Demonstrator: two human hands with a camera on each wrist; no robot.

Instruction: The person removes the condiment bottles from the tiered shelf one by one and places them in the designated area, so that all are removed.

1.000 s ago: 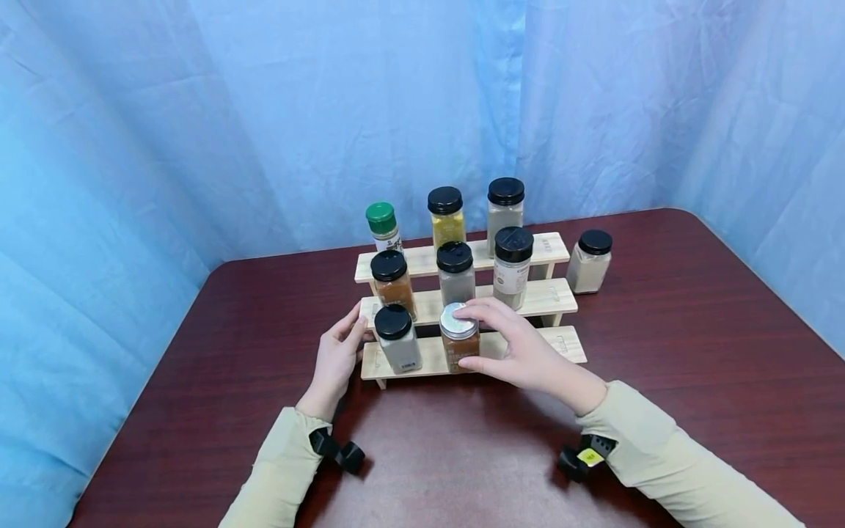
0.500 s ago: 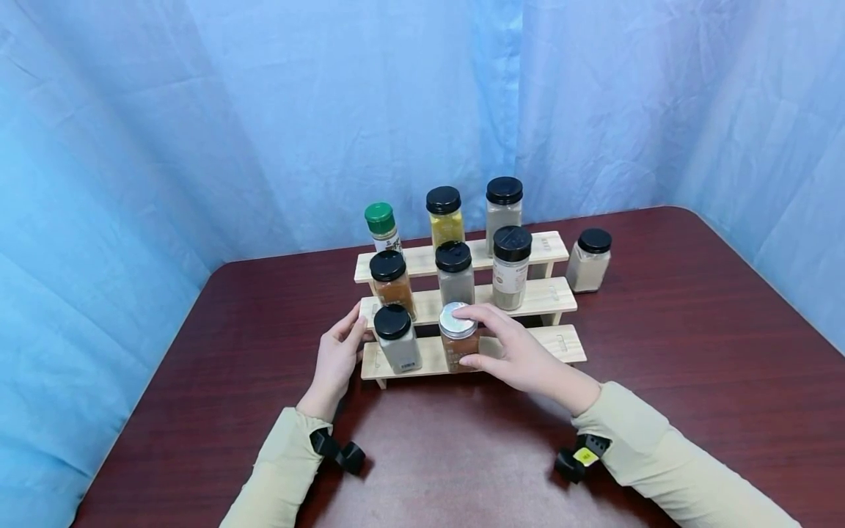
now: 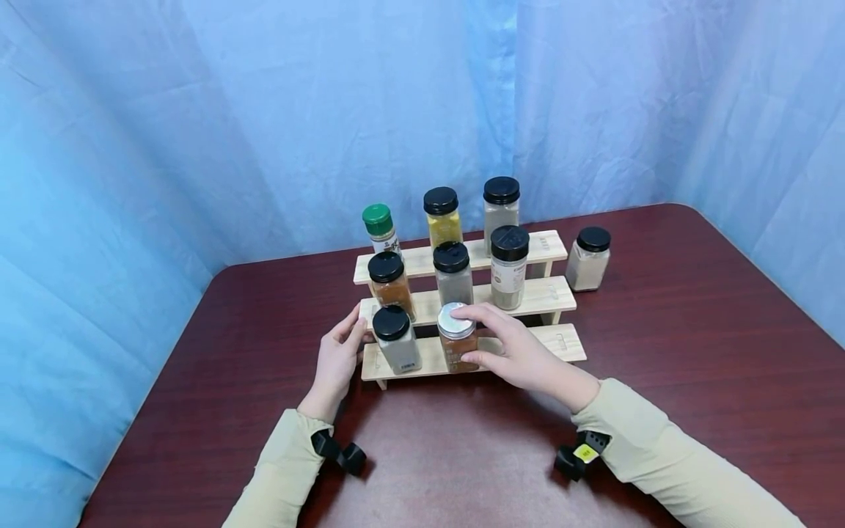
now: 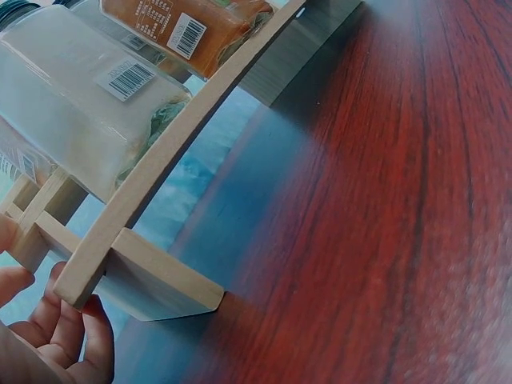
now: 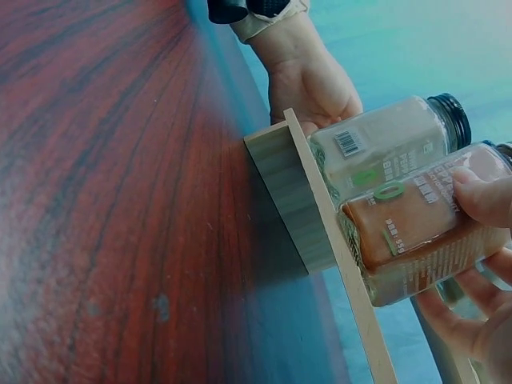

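Observation:
My right hand (image 3: 511,348) holds a spice jar of brown powder (image 5: 432,220) with a silver lid, thumb in front and fingers behind. That jar stands on the lowest step of a three-tier wooden spice rack (image 3: 528,295). At the rack's left end, my left hand (image 3: 338,359) grips the wood around the middle tier; some of its fingers are hidden in the head view. Left of the brown jar is a black-lidded jar of pale powder (image 3: 399,348). In the left wrist view, left-hand fingertips (image 4: 94,308) touch the end of the lowest board.
Behind, the middle tier carries an orange-brown jar (image 3: 391,286), a grey jar (image 3: 453,279) and a white-labelled jar (image 3: 508,275). Up top are a green-capped bottle (image 3: 381,229), a yellow jar (image 3: 442,220) and another grey jar (image 3: 500,213). A cream-coloured jar (image 3: 587,264) stands on the table right of the rack.
My right thumb has shifted very slightly on the front of the brown jar. The left hand, rack and other jars keep their places while the head view drifts a little.

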